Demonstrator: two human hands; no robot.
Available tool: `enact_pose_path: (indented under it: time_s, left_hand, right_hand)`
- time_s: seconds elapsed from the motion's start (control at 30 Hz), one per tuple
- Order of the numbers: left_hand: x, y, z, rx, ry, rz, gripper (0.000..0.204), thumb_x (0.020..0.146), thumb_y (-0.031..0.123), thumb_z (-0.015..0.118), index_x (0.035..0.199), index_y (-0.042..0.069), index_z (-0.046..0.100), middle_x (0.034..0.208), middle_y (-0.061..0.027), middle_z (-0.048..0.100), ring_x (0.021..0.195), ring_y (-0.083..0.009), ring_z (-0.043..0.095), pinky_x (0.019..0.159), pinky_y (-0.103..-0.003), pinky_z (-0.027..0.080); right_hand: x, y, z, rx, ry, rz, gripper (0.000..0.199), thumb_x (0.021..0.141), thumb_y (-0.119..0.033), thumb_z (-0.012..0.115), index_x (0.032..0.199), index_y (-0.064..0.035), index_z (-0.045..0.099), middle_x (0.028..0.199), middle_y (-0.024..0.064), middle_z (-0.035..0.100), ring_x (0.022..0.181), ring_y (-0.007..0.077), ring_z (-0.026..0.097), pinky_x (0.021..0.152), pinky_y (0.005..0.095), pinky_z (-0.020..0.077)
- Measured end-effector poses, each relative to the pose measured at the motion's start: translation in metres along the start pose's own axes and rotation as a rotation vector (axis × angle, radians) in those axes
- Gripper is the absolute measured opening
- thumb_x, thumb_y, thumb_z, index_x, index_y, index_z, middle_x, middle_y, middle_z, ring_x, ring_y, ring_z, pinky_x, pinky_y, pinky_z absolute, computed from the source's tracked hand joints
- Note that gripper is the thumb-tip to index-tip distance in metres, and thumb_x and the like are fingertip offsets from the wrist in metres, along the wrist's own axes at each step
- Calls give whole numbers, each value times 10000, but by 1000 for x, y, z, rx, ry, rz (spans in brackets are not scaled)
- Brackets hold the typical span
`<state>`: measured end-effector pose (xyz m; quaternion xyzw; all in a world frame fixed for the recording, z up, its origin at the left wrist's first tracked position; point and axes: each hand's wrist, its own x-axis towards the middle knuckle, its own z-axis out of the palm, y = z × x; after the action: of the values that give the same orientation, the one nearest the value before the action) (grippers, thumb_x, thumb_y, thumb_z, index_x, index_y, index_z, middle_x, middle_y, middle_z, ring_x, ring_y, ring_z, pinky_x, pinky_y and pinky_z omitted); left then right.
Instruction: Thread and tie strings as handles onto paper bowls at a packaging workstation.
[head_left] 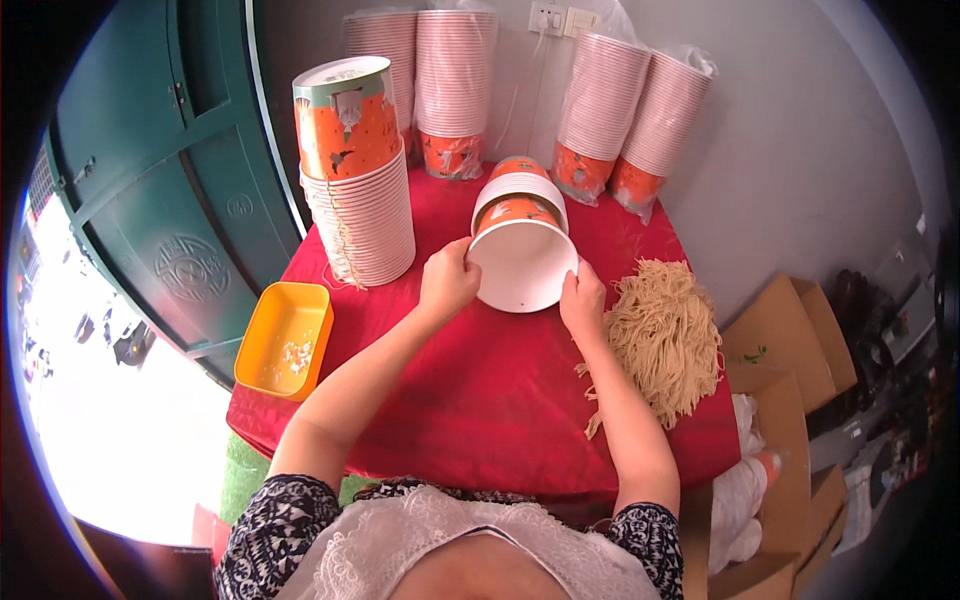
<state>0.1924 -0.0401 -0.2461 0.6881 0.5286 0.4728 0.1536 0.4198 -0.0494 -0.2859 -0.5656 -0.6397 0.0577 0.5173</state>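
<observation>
My left hand [450, 280] and my right hand [582, 299] are closed on opposite sides of the rim of a paper bucket [522, 267], white inside and orange outside. Its mouth is tilted toward me, and a small dark speck shows inside near the lower rim. Directly behind it, a short nested stack of similar buckets [519, 186] lies on its side; whether the held one touches them I cannot tell. A heap of beige strings [664, 340] lies beside my right forearm.
A tall bucket stack [358, 220], strings hanging down its side, stands on the red-covered table [450, 390]. Left is a yellow box [285, 335] with white bits. Plastic-wrapped bucket stacks [606, 100] line the grey wall. Cardboard boxes [785, 340] sit right; a green door [170, 200] is left.
</observation>
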Motion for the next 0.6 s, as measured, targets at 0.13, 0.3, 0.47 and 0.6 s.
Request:
enact_pose_path:
  time_s: [0.13,0.3,0.47,0.6]
  left_hand:
    - [-38,23,-48,-3,-171,6,405,734,148,594,1075,-52,681,1039,-252,681,926,-383,680,834,-449,539]
    - [-67,45,-107,-24,-221,412,543,709,18,647,1247,-15,577,1337,-228,524,1168,-368,564,994,-440,480]
    - [-73,75,-123,343,-376,639,1095,630,334,890,1512,74,295,1572,-225,252,1484,-410,194,1210,-556,191]
    - [-78,66,-116,433,-455,647,1237,535,474,909,1513,52,281,1548,-193,312,1476,-380,238,1211,-570,180]
  right_hand:
    - [-17,-15,-29,135,13,-27,274,999,-123,492,1198,-1,634,1081,214,686,994,372,670,846,445,528]
    - [-17,-34,-38,211,13,-209,238,938,-8,586,1154,-61,670,953,144,679,887,302,677,749,374,541]
    - [-14,-53,-37,291,-219,-328,253,909,36,600,1132,-52,682,979,121,671,897,268,661,764,354,540]
    - [-17,-70,-28,314,-266,-421,255,913,54,593,1144,-20,673,1032,112,677,921,230,666,795,327,538]
